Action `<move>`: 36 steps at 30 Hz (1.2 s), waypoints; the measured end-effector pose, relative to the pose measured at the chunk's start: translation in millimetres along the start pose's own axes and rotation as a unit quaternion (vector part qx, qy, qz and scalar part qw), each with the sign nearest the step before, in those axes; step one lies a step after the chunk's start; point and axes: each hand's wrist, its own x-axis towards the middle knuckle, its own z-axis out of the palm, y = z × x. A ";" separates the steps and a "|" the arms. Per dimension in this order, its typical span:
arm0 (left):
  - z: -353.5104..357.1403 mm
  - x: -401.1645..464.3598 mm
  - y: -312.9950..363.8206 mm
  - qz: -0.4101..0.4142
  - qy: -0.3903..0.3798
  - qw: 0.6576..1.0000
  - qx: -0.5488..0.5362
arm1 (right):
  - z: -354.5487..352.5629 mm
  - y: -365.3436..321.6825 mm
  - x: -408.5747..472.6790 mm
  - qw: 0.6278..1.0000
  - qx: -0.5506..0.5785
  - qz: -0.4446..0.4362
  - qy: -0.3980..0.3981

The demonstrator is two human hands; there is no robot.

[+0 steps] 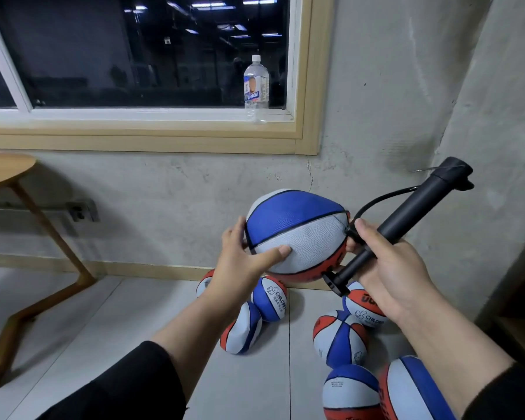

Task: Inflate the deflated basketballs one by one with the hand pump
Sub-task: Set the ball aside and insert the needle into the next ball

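Note:
I hold a partly flat blue, white and red basketball [297,234] up in front of the wall. My left hand [246,256] grips its left side, thumb across the white panel. My right hand [385,268] is wrapped round the black hand pump [412,213], which slants up to the right. The pump's thin black hose [382,200] loops back to the ball's right side, where my right thumb and fingers meet the valve area. The needle itself is hidden.
Several more blue, white and red basketballs [340,338] lie on the tiled floor below, some squashed. A wooden table [22,189] stands at the left. A water bottle [256,86] stands on the window sill. A concrete column rises at the right.

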 end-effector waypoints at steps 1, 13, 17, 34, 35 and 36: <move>-1.1 1.8 -0.9 0.008 -0.007 0.999 0.036 | -1.9 1.1 2.8 1.000 0.001 0.004 0.008; 3.7 13.1 -22.0 0.089 0.035 0.986 0.135 | -0.2 7.9 18.5 0.999 0.031 0.022 0.022; 6.3 11.8 -20.4 0.106 0.083 0.977 0.167 | 5.5 10.2 19.4 0.999 0.025 0.024 0.018; 2.3 4.8 -1.4 0.090 0.110 0.990 0.003 | 3.8 6.2 17.1 0.998 -0.024 -0.024 -0.044; 0.6 6.2 -0.7 0.071 0.132 0.988 -0.040 | 0.0 6.4 17.5 0.999 -0.013 -0.019 -0.045; -0.6 7.2 1.1 0.054 0.141 0.986 -0.069 | -2.8 7.1 17.8 0.999 -0.001 -0.012 -0.047</move>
